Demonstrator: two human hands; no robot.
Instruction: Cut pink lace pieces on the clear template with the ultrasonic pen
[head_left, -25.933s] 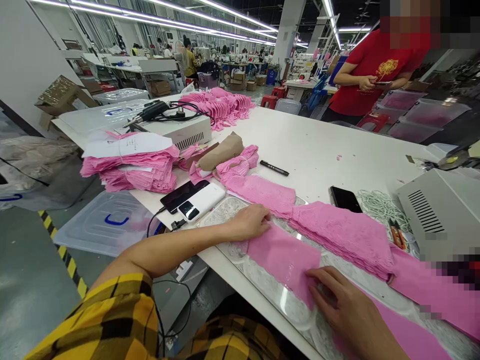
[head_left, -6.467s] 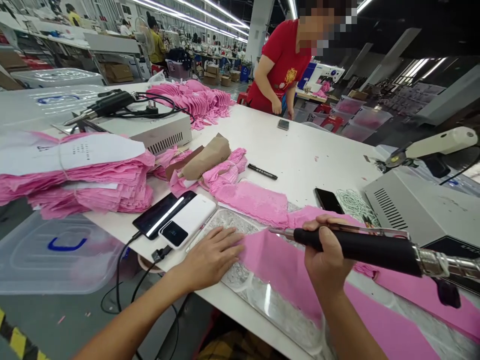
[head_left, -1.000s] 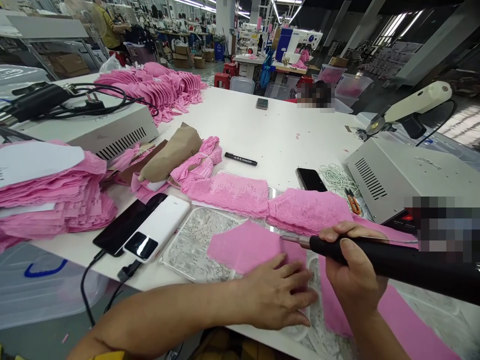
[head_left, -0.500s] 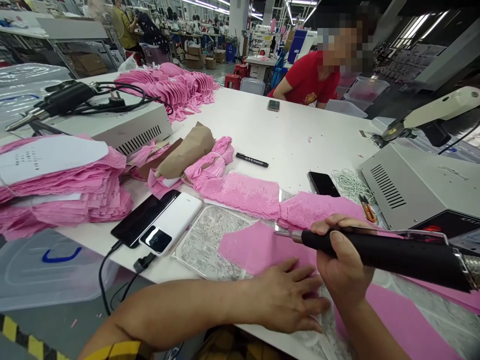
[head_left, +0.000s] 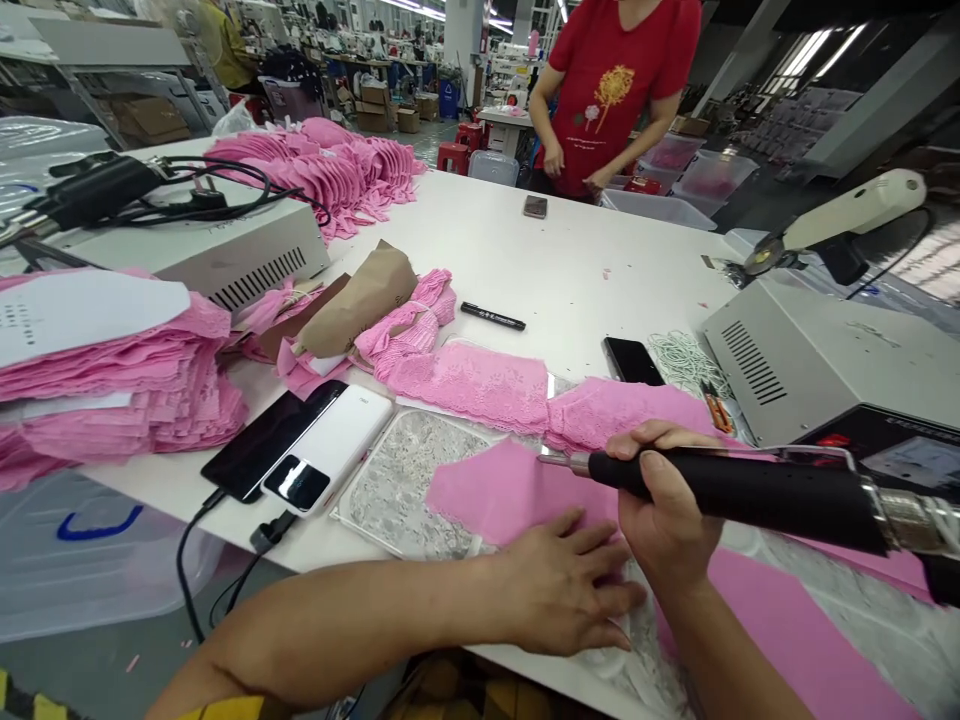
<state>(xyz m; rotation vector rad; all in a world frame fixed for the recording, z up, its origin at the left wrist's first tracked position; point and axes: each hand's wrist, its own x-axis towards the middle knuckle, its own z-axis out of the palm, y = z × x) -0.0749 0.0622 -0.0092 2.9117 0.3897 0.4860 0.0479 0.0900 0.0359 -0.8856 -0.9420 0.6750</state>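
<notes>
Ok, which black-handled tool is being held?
The tool in the right hand, metal tip over pink fabric; the other tool lies on the grey box at left.

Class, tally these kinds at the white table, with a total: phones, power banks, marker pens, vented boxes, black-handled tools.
Phones: 3
Power banks: 1
Marker pens: 1
Vented boxes: 2
Black-handled tools: 2 (one in the right hand)
Total: 9

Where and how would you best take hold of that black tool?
Probably by its thick black handle, from the near side, as the right hand does: it is long and rounded, and sits behind the thin metal tip, which points over the pink fabric.
</notes>
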